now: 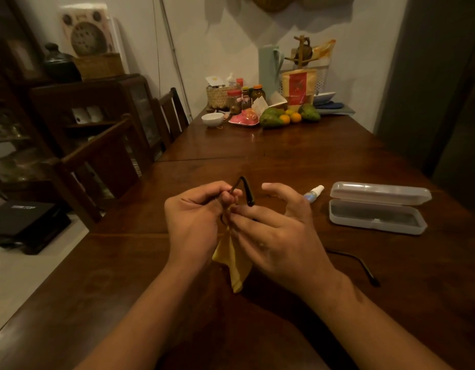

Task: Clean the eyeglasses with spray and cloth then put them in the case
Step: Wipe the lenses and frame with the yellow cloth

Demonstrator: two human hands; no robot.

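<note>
L hand grips eyeglasses; R hand pinches cloth, thumb out.

Pretty dim, warm orange-ish room light, seems to come from up high near the back, since the wall is the brightest bit with soft blobby shadows on it, and the glossy table only catches a faint sheen past the middle. The cabinet on the left and the whole right edge sink near black, while the pale case pops. Wide-angle lens bends the edges hard, everything's soft and smeary, the left hand and right hand look a touch blurred, the cloth reads muddy yellow and the dark eyeglasses barely show.
</note>
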